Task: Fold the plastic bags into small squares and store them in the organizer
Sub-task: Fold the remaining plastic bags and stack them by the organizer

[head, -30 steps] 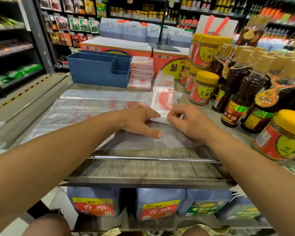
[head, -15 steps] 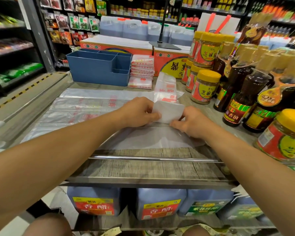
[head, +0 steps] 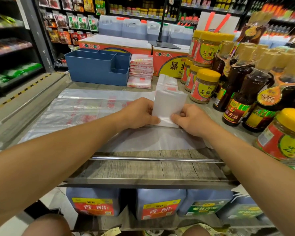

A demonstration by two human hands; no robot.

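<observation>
bag strip half-folded, both hands pinching the near end

the plastic bag [head: 169,103] i'm working is a narrow folded strip near the middle of the bench [head: 143,169], its near end lifted and turned up toward me, its far end trailing back toward the jars. my left hand [head: 140,113] pinches the left lower corner between thumb and fingers, and my right hand [head: 189,119] pinches the right lower corner the same way. i judge the two-corner hold keeps the edges square while the next fold goes over.

under it lie more unfolded bags [head: 78,108], flat across the left and middle of the bench, with red print too faint to read. they look laid out so each can be taken in turn.

at the far edge stands the blue organizer [head: 95,68], its compartments open at the top; i can't see anything inside. just to its right is a stack of folded squares [head: 140,70], touching or nearly touching its side, not yet stored.

along the right edge crowd yellow-lidded jars [head: 204,86] labelled 芝麻酱 and dark bottles [head: 240,94] reading 香油. the jugs [head: 94,201] on the lower shelf read 香醋.
</observation>
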